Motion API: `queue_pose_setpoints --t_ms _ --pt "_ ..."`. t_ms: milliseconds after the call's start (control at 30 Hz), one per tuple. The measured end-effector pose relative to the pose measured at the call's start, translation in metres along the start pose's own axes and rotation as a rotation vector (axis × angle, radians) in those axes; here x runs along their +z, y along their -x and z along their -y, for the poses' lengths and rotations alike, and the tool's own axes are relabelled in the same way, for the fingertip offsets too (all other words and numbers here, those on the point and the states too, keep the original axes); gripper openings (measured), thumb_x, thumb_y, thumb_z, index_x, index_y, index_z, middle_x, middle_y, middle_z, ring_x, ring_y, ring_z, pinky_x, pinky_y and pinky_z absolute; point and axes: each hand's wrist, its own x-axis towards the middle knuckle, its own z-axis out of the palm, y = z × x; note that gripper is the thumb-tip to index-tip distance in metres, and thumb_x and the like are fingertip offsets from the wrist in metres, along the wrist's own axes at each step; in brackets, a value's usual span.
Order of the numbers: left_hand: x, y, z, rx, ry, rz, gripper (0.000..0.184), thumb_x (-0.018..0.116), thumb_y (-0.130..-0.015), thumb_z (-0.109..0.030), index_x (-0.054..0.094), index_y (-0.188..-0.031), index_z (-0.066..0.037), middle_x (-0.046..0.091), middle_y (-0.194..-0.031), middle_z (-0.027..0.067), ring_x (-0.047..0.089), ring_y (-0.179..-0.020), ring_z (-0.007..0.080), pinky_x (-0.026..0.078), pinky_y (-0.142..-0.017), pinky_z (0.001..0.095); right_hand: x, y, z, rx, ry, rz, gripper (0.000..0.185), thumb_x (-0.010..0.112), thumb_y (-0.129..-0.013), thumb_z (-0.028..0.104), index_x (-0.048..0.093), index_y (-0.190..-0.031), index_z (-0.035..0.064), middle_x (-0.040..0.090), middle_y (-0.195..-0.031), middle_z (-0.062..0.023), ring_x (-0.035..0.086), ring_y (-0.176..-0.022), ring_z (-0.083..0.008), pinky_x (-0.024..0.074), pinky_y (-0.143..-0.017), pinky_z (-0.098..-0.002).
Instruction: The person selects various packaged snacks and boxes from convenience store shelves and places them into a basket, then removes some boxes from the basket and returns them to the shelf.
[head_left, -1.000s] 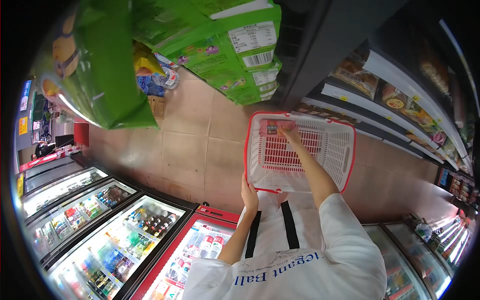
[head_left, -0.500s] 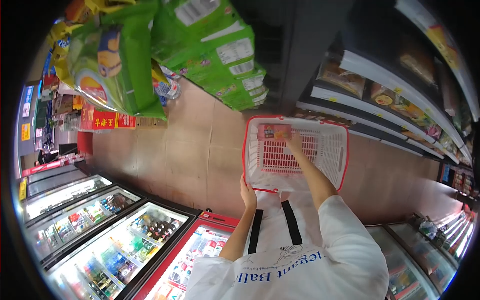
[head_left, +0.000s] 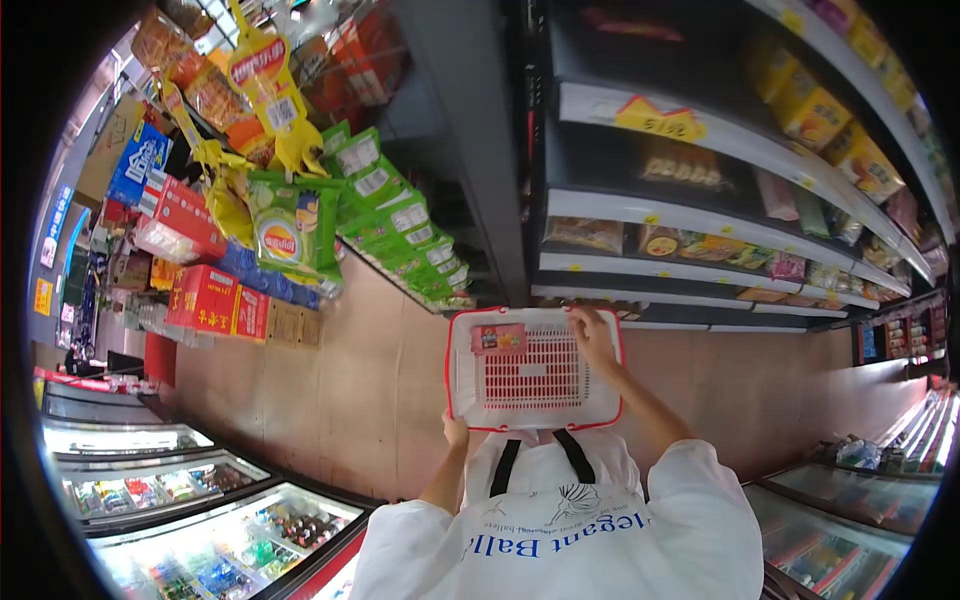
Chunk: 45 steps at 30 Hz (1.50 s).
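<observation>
A white plastic basket (head_left: pixel 530 415) with a red rim is held in front of my body. My left hand (head_left: pixel 456 430) is closed on its near left corner. Inside, at the far left, lies a pink package (head_left: pixel 498 339) with nobody touching it. My right hand (head_left: pixel 592 330) is raised over the basket's far right corner, its fingers bent; whether they touch the rim or hold anything is too small to tell.
Ahead to the right stand shelves (head_left: pixel 690 215) with packaged food. Green snack bags (head_left: pixel 292 228) hang at the upper left, near red cartons (head_left: pixel 203 300) on the floor side. Glass-topped freezers (head_left: pixel 220 540) line the lower left.
My right hand has let go of the pink package and moved right, up to the basket's far right corner. The view has tilted up, showing more shelves. My left hand stays on the basket.
</observation>
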Motion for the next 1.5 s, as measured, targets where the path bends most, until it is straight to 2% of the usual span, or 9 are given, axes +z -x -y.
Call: queue_pose_setpoints --t_ms 233,300,433,600,733,1033,1167,1333,1500 --pt "0.028 0.006 0.026 -0.198 0.356 0.121 0.04 0.051 -0.079 -0.017 0.042 -0.115 -0.002 0.059 -0.093 0.0169 0.061 -0.066 0.0253 0.049 -0.055 0.0349 -0.159 -0.134 0.17 -0.747 0.145 -0.303 0.019 0.05 -0.072 -0.009 0.053 -0.086 0.0036 0.054 -0.081 -0.0104 0.054 -0.064 -0.0242 0.0434 -0.056 -0.0311" --pt "0.041 0.009 0.035 -0.222 0.525 0.105 0.035 0.051 -0.08 -0.018 0.045 -0.111 -0.003 0.058 -0.088 0.0127 0.059 -0.054 0.0191 0.046 -0.043 0.0306 -0.189 -0.16 0.208 -0.747 0.174 -0.397 0.016 0.05 -0.072 -0.008 0.051 -0.084 0.0022 0.053 -0.078 -0.0103 0.054 -0.066 -0.022 0.0427 -0.059 -0.03" --pt "0.047 0.028 0.026 -0.419 0.629 0.257 0.032 0.051 -0.082 -0.02 0.046 -0.109 -0.004 0.058 -0.085 0.0098 0.059 -0.057 0.0205 0.047 -0.046 0.0328 -0.225 -0.237 0.223 -0.57 0.093 -0.486 0.013 0.055 -0.077 0.005 0.049 -0.088 0.0017 0.056 -0.078 -0.0109 0.056 -0.069 -0.0238 0.0443 -0.063 -0.0302" --pt "0.05 0.04 0.013 -0.527 0.613 0.344 0.031 0.052 -0.081 -0.032 0.049 -0.1 -0.008 0.058 -0.087 0.0062 0.062 -0.073 0.0209 0.045 -0.057 0.033 -0.249 -0.366 0.165 -0.191 0.367 -0.428 0.056 0.055 -0.077 0.047 0.048 -0.107 -0.0001 0.058 -0.098 -0.0216 0.056 -0.096 -0.0334 0.0437 -0.081 -0.0372" --pt "0.044 0.051 0.015 -0.503 0.648 0.349 0.028 0.053 -0.082 -0.035 0.052 -0.094 -0.01 0.059 -0.083 0.0033 0.062 -0.072 0.019 0.042 -0.059 0.0316 -0.254 -0.42 0.132 -0.076 0.477 -0.437 0.077 0.053 -0.071 0.059 0.04 -0.123 0.003 0.052 -0.113 -0.0224 0.05 -0.107 -0.0336 0.0389 -0.09 -0.0358" --pt "0.031 0.063 0.009 -0.422 0.627 0.406 0.029 0.051 -0.083 -0.038 0.052 -0.095 -0.011 0.061 -0.083 0.0019 0.061 -0.077 0.0148 0.039 -0.065 0.0309 -0.242 -0.416 0.152 -0.003 0.747 -0.266 0.073 0.042 -0.072 0.067 0.047 -0.12 0.0116 0.049 -0.121 -0.0153 0.045 -0.114 -0.0301 0.0248 -0.1 -0.041" --pt "0.037 0.059 0.015 -0.398 0.676 0.422 0.03 0.05 -0.084 -0.039 0.052 -0.095 -0.012 0.061 -0.082 0.0019 0.061 -0.074 0.0145 0.04 -0.063 0.0305 -0.248 -0.407 0.166 0.037 0.859 -0.247 0.066 0.044 -0.072 0.065 0.05 -0.114 0.0136 0.054 -0.113 -0.0146 0.051 -0.107 -0.0313 0.0326 -0.094 -0.0414" --pt "0.041 0.068 0.005 -0.373 0.68 0.329 0.032 0.047 -0.086 -0.041 0.051 -0.095 -0.011 0.06 -0.082 0.0022 0.06 -0.066 0.014 0.039 -0.052 0.0256 -0.259 -0.443 0.127 -0.018 0.606 -0.27 0.053 0.068 -0.062 0.052 0.063 -0.081 0.0033 0.064 -0.077 -0.0104 0.061 -0.077 -0.0208 0.0452 -0.068 -0.028" --pt "0.047 0.064 0.01 -0.401 0.693 0.298 0.033 0.047 -0.087 -0.04 0.051 -0.098 -0.009 0.06 -0.082 0.0027 0.061 -0.068 0.0151 0.04 -0.051 0.0257 -0.265 -0.438 0.114 -0.143 0.145 -0.213 0.038 0.078 -0.057 0.035 0.065 -0.073 0.0027 0.063 -0.069 -0.0047 0.058 -0.068 -0.0117 0.0443 -0.061 -0.0257"
